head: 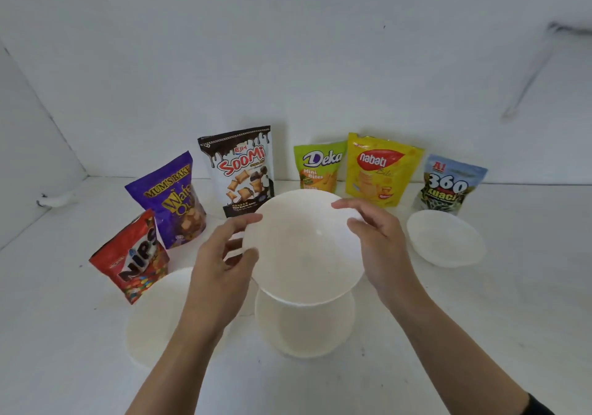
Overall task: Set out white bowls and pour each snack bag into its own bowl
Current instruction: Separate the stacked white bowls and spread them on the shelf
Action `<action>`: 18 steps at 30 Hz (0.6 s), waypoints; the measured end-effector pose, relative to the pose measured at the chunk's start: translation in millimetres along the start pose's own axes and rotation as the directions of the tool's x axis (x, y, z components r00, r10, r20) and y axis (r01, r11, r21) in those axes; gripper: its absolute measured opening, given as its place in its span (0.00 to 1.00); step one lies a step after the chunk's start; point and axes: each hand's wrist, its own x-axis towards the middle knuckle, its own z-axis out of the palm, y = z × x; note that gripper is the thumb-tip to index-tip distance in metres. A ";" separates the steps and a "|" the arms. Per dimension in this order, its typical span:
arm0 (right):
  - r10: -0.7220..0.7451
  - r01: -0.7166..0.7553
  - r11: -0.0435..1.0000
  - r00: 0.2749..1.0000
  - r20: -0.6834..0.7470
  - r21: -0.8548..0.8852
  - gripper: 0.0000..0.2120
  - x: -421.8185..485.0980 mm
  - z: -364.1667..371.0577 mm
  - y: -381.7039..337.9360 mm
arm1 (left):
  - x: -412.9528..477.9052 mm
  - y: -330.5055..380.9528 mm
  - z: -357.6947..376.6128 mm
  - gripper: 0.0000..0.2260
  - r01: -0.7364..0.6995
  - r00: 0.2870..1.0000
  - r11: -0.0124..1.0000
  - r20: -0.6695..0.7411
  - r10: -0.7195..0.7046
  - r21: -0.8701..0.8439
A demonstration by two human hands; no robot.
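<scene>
White raised bowl [304, 248], rim pinched by curled fingers [245, 221] of left hand [221, 273] and right hand [381, 248], hangs directly above a second bowl [304, 331] on the counter [448, 334]. Left bowl [153, 318], partly behind the forearm, and right bowl [445, 238] flank it; six snack bags [240, 171] stand behind.

White table [480, 334]: snack bags [238, 171], bowls [445, 238]

far rim of the lower bowl [304, 331] hidden under the held bowl [304, 248] (deka bag [318, 165] base too, seemingly)
</scene>
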 end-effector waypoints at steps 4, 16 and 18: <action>0.016 -0.017 1.000 0.999 -0.048 -0.013 0.21 1.3 -48.6 13.0 | -7.8 0.4 49.0 0.24 0.038 0.998 0.998 0.056 -0.041 0.048; 0.187 -0.191 0.976 0.981 -0.049 -0.108 0.24 -11.5 -131.8 84.2 | -33.9 -42.8 139.8 0.23 -0.083 0.992 0.798 0.123 0.012 0.596; 0.209 -0.213 0.968 0.977 -0.042 -0.134 0.24 -14.0 -134.6 92.8 | -35.9 -52.0 145.3 0.22 -0.087 0.990 0.753 0.143 -0.010 0.652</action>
